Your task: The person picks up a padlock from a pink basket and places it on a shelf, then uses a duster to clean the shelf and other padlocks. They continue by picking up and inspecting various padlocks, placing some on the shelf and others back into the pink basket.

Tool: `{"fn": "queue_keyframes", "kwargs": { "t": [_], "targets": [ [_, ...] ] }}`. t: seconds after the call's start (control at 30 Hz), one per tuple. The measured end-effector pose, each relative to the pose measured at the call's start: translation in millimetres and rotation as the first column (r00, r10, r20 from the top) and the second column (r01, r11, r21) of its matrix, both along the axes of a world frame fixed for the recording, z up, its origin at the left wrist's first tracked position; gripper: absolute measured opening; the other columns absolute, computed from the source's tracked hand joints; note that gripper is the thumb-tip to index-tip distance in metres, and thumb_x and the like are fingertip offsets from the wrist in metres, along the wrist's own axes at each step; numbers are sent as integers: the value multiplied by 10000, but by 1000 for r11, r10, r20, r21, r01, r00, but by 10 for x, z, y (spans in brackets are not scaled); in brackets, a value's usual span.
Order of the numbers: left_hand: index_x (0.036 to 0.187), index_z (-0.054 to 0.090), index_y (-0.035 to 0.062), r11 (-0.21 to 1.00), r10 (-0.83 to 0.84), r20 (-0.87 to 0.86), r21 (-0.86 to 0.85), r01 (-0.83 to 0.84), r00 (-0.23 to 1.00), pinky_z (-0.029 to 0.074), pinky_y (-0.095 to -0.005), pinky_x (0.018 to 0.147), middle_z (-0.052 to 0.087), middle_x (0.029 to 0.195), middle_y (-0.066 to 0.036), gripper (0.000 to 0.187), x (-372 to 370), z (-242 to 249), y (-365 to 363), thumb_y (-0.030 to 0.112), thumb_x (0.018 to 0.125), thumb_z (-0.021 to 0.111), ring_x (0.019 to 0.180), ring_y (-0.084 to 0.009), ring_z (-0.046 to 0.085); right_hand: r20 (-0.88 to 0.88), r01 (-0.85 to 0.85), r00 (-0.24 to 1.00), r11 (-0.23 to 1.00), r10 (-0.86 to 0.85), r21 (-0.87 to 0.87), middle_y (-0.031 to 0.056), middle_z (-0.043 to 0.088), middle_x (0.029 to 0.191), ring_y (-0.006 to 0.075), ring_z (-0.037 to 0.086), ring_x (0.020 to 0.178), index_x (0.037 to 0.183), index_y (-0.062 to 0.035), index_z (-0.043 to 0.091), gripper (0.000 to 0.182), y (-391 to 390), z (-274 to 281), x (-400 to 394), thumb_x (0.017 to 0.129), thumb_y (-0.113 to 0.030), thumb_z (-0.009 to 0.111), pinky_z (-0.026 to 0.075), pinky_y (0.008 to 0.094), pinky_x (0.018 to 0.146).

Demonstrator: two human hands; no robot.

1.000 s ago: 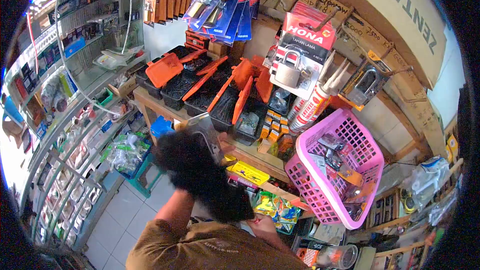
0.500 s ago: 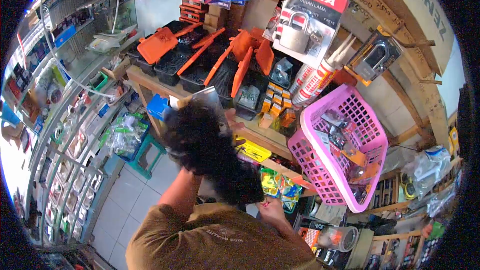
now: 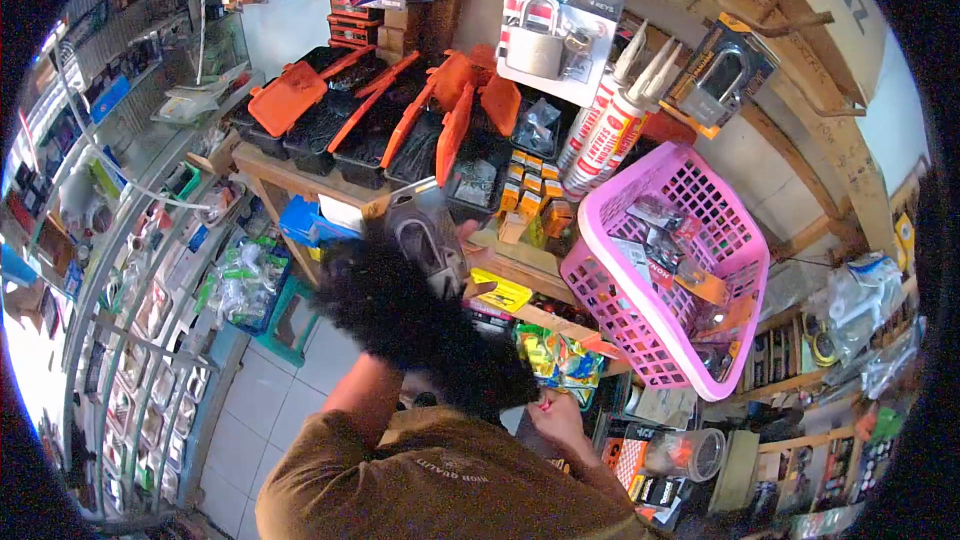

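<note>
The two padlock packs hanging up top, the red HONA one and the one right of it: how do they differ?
The HONA padlock pack has a red and white card and hangs nearly upright; the black-carded padlock pack is dark with an orange edge and hangs tilted. The HONA pack shows keys beside the lock; none are clear in the black-carded pack. Both hold a silver padlock and hang above the pink basket.

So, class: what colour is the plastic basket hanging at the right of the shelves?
Pink: the basket has an open lattice wall. The head view, the only one, shows it clearly.
</note>
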State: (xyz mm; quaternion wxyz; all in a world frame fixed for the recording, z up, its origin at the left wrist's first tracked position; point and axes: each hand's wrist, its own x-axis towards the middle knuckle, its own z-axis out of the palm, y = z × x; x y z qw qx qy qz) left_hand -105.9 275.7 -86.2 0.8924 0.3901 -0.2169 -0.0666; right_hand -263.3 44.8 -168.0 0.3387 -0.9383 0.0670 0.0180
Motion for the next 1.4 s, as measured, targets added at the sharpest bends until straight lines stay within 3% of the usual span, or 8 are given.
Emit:
{"fn": "queue_keyframes", "kwargs": {
  "t": [0.1,0.67,0.8,0.83,1.03,1.1,1.17,1.4],
  "targets": [
    [1320,238,140,650,-336,-278,-759,9,900,275,-586,932,268,1352,-117,663,-89,145,-73,587,830,259,1160,-430,332,-53,95,994,995,-93,40,117,526,518,281,527,479,585,-26,511,318,104,73,-21,703,-295,632,413,363,469],
    [1322,234,127,668,-317,-314,-744,-24,895,280,-647,880,279,1343,-146,840,54,-63,-164,667,711,435,1134,-436,362,-32,-15,999,999,14,-32,103,514,488,200,488,420,556,-15,531,305,-20,70,-66,692,-259,655,386,324,423],
    [1326,232,153,639,-511,127,-605,475,850,247,-667,885,227,1367,-142,801,159,-97,-63,653,730,422,1172,-434,308,141,-111,984,994,113,-26,59,462,445,107,392,403,550,-4,528,317,96,198,-2,710,-244,658,325,298,392],
    [1325,240,146,961,-213,-299,-234,145,930,258,-633,908,276,1348,-135,735,92,-55,-102,632,783,335,1155,-422,342,-85,31,996,998,-27,55,58,460,449,106,380,409,562,-4,530,308,128,242,-11,706,-243,659,324,297,396],
    [1332,235,188,680,-473,144,-568,464,869,261,-620,913,261,1356,-128,696,115,-172,1,610,791,347,1177,-394,330,-175,-98,979,995,102,31,55,489,491,97,400,463,591,-2,528,305,7,104,-133,721,-249,650,348,292,438],
    [1340,203,201,927,-302,-118,-266,263,946,250,-650,899,204,1379,-126,645,123,-151,-68,543,817,366,1206,-385,285,-202,52,979,985,-17,166,45,498,508,97,412,481,602,-1,532,295,76,68,-134,717,-245,650,355,289,453],
    [1336,198,184,545,-405,-205,-837,55,891,285,-618,905,213,1377,-121,579,-34,90,-117,469,854,346,1198,-394,294,-275,116,958,984,-75,136,46,498,509,96,416,486,600,-1,531,286,126,68,-132,717,-236,645,364,289,460],
    [1302,280,155,471,-492,-186,-878,80,851,368,-592,845,365,1284,-155,682,26,-142,-49,601,793,361,1097,-416,411,-99,113,989,992,-108,50,107,501,488,134,457,444,567,4,520,318,30,89,-89,716,-246,647,386,308,444]
  ]
}}
